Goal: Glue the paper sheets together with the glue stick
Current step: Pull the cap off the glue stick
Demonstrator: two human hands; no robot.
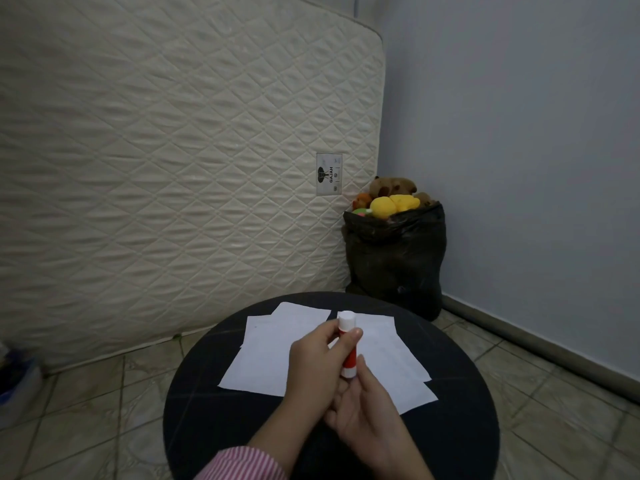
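- Above the round black table (214, 427), a left hand (313, 358) grips the red-and-white glue stick (347, 344) upright near its capped top.
- The right hand (363, 410) touches the stick's base; whether it grips is unclear.
- White paper sheets (263, 355) lie overlapping on the table beneath the hands.

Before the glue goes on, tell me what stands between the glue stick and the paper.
Its white cap is on. Both hands hold the glue stick above the paper sheets; left hand, right hand.
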